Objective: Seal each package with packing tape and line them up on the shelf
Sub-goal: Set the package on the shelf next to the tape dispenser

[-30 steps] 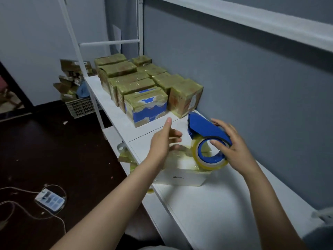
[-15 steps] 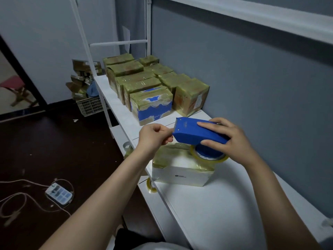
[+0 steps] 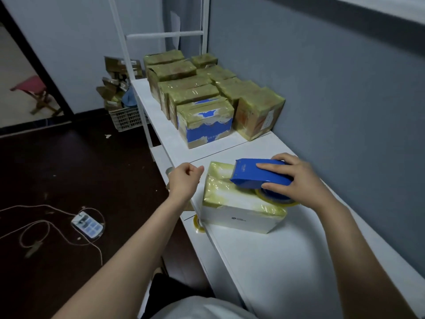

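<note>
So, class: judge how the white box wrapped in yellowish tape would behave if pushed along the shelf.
The white tape-wrapped box probably slides rather than tips: it lies low and flat on the white shelf. Its glossy tape likely feels slippery.

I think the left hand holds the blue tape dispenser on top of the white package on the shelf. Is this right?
Not quite. The head view shows the right hand, not the left, holding the blue tape dispenser on top of the white package on the shelf. The left hand is curled beside the package.
</note>
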